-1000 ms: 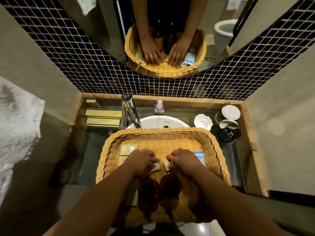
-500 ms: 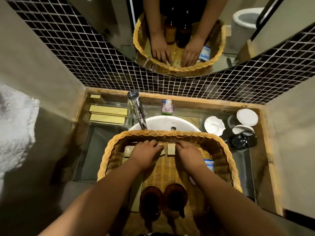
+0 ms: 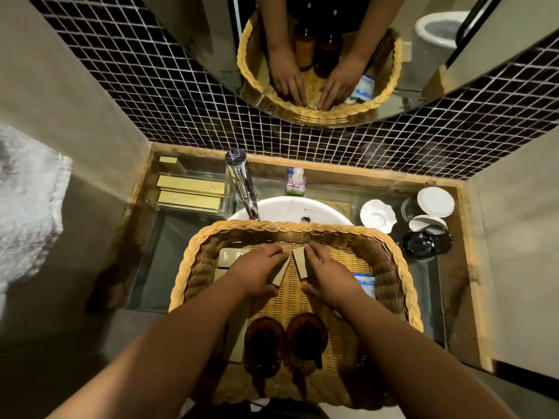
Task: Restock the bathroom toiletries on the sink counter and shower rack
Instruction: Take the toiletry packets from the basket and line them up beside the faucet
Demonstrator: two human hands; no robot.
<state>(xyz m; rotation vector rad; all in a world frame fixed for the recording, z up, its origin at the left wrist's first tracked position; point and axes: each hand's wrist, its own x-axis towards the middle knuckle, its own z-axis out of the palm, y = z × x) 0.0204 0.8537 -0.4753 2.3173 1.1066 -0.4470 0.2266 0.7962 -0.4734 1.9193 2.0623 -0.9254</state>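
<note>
A wicker basket (image 3: 290, 229) rests over the white sink (image 3: 290, 208). Both my hands are inside it. My left hand (image 3: 257, 275) grips a small tan box (image 3: 279, 275) by its long sides. My right hand (image 3: 328, 275) grips a second small tan box (image 3: 301, 263); the two boxes are tilted toward each other at their far ends. More tan boxes (image 3: 231, 257) lie at the basket's left. Two amber pump bottles (image 3: 284, 343) lie near the basket's front. A blue-and-white packet (image 3: 364, 282) sits at the right, partly behind my right wrist.
A chrome tap (image 3: 243, 182) and a small soap dispenser (image 3: 295, 181) stand behind the sink. A clear organiser with gold boxes (image 3: 190, 193) is on the counter's left. A white dish (image 3: 378, 214), covered glasses (image 3: 435, 202) and a dark kettle (image 3: 425, 241) are on the right. A mirror hangs above.
Both hands slid from the basket's middle to its far end, each with a small tan box. The boxes now stand up on edge in my fingers.
</note>
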